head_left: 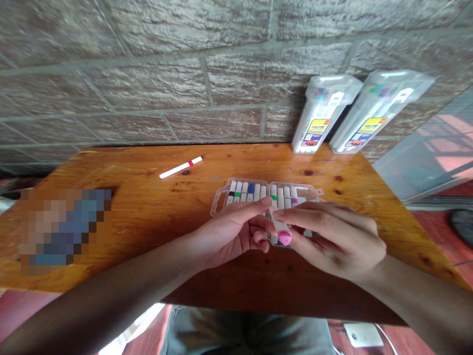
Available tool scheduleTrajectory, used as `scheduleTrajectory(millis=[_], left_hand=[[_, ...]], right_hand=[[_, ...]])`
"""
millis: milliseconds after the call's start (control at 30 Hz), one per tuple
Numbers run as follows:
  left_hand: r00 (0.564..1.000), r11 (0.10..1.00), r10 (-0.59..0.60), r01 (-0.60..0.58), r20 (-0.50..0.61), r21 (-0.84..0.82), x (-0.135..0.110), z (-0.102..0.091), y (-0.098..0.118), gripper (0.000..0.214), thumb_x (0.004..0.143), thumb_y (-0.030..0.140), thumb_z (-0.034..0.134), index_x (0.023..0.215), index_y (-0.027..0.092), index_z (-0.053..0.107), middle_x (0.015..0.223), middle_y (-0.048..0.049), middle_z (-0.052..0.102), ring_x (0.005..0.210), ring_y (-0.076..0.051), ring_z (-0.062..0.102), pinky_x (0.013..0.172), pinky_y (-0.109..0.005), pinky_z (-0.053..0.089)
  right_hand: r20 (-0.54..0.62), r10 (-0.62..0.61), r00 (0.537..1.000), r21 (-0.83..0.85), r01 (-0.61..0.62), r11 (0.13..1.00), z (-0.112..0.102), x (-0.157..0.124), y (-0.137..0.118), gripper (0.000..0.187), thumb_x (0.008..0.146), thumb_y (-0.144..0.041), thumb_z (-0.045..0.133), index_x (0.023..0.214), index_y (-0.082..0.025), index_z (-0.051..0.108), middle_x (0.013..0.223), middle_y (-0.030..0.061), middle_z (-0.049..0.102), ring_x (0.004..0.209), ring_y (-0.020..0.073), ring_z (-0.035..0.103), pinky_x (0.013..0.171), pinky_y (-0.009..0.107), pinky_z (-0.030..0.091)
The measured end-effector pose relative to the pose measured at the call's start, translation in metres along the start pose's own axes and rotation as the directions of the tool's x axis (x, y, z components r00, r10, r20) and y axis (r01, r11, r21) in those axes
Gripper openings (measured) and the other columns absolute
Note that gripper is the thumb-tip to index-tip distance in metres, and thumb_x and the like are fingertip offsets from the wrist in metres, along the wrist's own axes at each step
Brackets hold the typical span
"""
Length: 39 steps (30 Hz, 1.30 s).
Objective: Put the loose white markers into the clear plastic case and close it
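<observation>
A white marker with a pink end is held between my two hands, the pink end pointing toward me. My left hand pinches its far part between thumb and fingers. From the other side, my right hand closes its thumb and index finger on the same marker. Beneath and behind the hands lies an opened clear plastic marker case. Several white markers with black, green, blue and purple bands sit in its two halves. My hands hide the near part of the case.
On the wooden table, a white marker with a red band lies at the back left. Two clear marker boxes lean against the brick wall. A pixelated patch covers the left side. A white phone lies below the table, beside a cable.
</observation>
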<state>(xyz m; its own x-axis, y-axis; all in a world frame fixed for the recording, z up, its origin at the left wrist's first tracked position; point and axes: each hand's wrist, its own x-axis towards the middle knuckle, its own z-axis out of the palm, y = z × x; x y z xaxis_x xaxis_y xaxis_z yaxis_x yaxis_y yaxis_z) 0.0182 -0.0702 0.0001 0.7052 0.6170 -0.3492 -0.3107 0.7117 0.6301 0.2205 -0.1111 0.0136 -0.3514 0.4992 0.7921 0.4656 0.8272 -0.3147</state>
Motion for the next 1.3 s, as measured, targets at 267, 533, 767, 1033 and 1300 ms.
scheduleTrajectory(millis=[267, 533, 767, 1033, 1300], left_hand=[[0.995, 0.993, 0.091, -0.086, -0.051, 0.085, -0.005, 0.003, 0.010, 0.020, 0.086, 0.030, 0.084, 0.087, 0.012, 0.075, 0.074, -0.0010, 0.067, 0.061, -0.009, 0.061, 0.063, -0.020, 0.054], [0.957, 0.903, 0.279, -0.234, -0.078, 0.359, -0.005, 0.003, 0.015, 0.027, 0.083, 0.037, 0.088, 0.093, 0.014, 0.079, 0.084, -0.0046, 0.074, 0.070, -0.012, 0.067, 0.068, -0.023, 0.056], [0.954, 0.790, 0.297, -0.276, 0.053, 0.548, 0.001, 0.016, 0.008, 0.030, 0.083, 0.038, 0.088, 0.100, 0.014, 0.083, 0.088, -0.0068, 0.078, 0.075, -0.014, 0.071, 0.073, -0.024, 0.059], [0.935, 0.697, 0.347, -0.314, 0.080, 0.645, 0.009, 0.028, 0.012, 0.029, 0.083, 0.039, 0.087, 0.098, 0.014, 0.084, 0.085, -0.0064, 0.079, 0.070, -0.015, 0.070, 0.069, -0.025, 0.059], [0.767, 0.157, 0.602, -0.384, 0.220, 0.910, 0.010, 0.025, 0.017, 0.026, 0.089, 0.038, 0.082, 0.109, 0.022, 0.081, 0.102, -0.0067, 0.081, 0.093, -0.020, 0.074, 0.089, -0.029, 0.055]], right_hand=[[0.075, -0.084, 0.994, 0.075, 0.078, 0.994, 0.006, 0.003, 0.003, 0.025, 0.090, -0.008, 0.076, 0.113, -0.016, 0.077, 0.100, 0.0100, 0.081, 0.083, 0.0179, 0.079, 0.074, 0.027, 0.065], [-0.026, 0.388, 0.921, 0.271, -0.367, 0.890, -0.004, 0.010, 0.023, 0.027, 0.094, -0.016, 0.071, 0.121, -0.019, 0.073, 0.093, 0.0041, 0.076, 0.064, 0.0125, 0.066, 0.055, 0.025, 0.055], [0.256, 0.573, 0.779, 0.551, -0.604, 0.575, -0.002, 0.018, 0.049, 0.033, 0.087, -0.037, 0.087, 0.112, -0.018, 0.080, 0.077, 0.0004, 0.077, 0.055, 0.0093, 0.064, 0.052, 0.021, 0.055], [0.313, 0.570, 0.760, 0.668, -0.602, 0.437, -0.004, 0.018, 0.054, 0.033, 0.080, -0.030, 0.093, 0.109, -0.017, 0.082, 0.080, 0.0001, 0.080, 0.056, 0.0075, 0.066, 0.053, 0.020, 0.056], [0.358, 0.712, 0.604, 0.610, -0.729, 0.312, -0.026, 0.024, 0.083, 0.041, 0.069, -0.033, 0.099, 0.100, -0.015, 0.080, 0.065, -0.0003, 0.076, 0.049, 0.0095, 0.067, 0.046, 0.019, 0.057]])
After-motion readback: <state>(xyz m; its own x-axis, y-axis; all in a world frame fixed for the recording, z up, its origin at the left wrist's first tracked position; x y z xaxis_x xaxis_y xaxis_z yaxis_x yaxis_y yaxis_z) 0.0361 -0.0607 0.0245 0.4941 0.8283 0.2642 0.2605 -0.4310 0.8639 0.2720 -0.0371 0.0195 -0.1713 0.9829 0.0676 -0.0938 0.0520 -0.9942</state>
